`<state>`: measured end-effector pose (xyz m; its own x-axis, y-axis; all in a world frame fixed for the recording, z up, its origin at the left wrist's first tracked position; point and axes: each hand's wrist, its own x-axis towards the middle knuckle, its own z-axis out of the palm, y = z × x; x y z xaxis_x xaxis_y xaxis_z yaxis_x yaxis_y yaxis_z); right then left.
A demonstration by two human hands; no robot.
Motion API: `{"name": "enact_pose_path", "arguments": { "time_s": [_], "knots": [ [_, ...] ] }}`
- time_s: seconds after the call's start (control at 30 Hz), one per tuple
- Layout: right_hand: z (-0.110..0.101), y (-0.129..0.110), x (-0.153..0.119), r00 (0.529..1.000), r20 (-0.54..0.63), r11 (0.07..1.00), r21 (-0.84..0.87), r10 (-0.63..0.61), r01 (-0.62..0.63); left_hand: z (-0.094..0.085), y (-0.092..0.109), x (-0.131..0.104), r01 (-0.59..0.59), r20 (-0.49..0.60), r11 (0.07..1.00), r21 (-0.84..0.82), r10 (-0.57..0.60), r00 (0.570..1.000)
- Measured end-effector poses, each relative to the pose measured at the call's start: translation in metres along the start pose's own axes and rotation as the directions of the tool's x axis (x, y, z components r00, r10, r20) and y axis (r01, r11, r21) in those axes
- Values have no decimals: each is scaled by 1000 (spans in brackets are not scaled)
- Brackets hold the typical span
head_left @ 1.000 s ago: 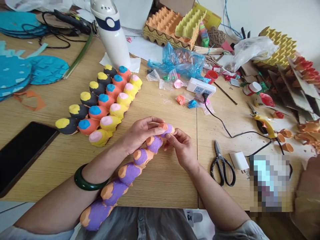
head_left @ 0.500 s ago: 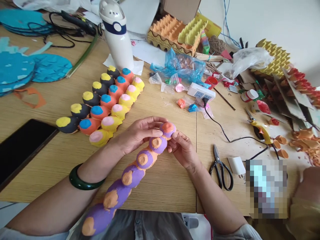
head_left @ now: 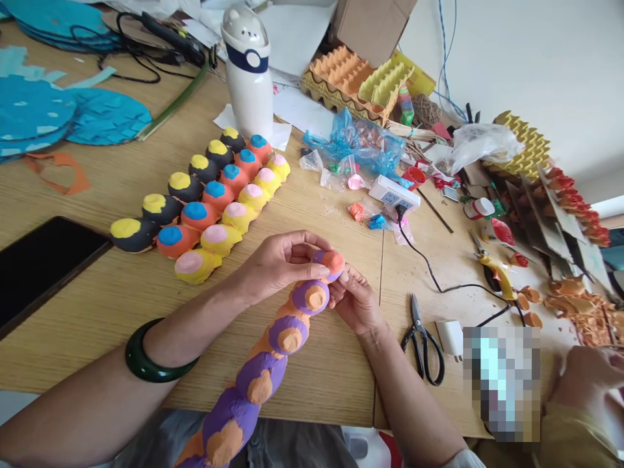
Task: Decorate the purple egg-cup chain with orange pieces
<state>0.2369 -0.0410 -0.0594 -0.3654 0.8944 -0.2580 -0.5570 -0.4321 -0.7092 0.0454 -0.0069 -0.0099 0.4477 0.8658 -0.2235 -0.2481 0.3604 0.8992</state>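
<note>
A strip of egg carton bumps (head_left: pixel 260 370), orange with purple clay around each bump, slants from my lap up over the table edge. My left hand (head_left: pixel 280 263) pinches the strip's far end from the left, its thumb on the last bump. That bump carries a smooth orange-red clay cap (head_left: pixel 334 261), while the tips of the others show bare, rough orange. On the right side of this same bump, the fingers of my right hand (head_left: pixel 358 299) grip its edge, partly hidden behind it. Three finished-looking strips (head_left: pixel 214 195) in black-yellow, orange-blue and yellow-pink lie beyond my left arm.
A white bottle (head_left: pixel 248 91) stands behind the strips, and a phone (head_left: pixel 49 266) lies at left. To the right are scissors (head_left: pixel 422 344), a power strip (head_left: pixel 394 193) with a trailing cord, and small clay packets (head_left: pixel 377 222). Another person's hand (head_left: pixel 587 380) is at far right.
The strip has turned in my hands, its bumps now facing more to the right and its near end lower. The head view has shifted slightly. Both hands still hold the far end.
</note>
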Motion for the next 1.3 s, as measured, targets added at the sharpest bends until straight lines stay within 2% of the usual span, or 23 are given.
{"name": "enact_pose_path", "arguments": {
  "time_s": [0.23,0.37,0.57,0.7,0.83,1.07,1.2,1.3],
  "knots": [
    [-1,0,1,1000,-6,1000,-3,12,-12,-3,-4,3,-10,23,997,-71,12,1000],
    [-2,-2,2,1000,-20,1000,17,-6,6,-3,-8,4,-9,79,995,-103,17,997],
    [-4,-1,2,1000,1,1000,-2,17,-17,1,-12,3,-64,-7,998,-16,64,998],
    [-5,0,2,1000,18,1000,-5,14,-14,0,-9,1,-102,17,995,15,102,995],
    [-5,-1,1,1000,18,1000,-20,23,-23,-1,-6,1,-69,47,997,-26,70,996],
    [-1,-3,0,1000,-21,1000,6,21,-21,-1,-12,2,22,84,979,-201,-6,996],
    [-1,-3,0,1000,-8,1000,15,26,-26,-2,-14,4,-28,49,988,-150,35,998],
    [-2,-3,1,1000,2,1000,6,21,-21,-4,-12,5,-75,68,995,-67,80,995]
  ]
}}
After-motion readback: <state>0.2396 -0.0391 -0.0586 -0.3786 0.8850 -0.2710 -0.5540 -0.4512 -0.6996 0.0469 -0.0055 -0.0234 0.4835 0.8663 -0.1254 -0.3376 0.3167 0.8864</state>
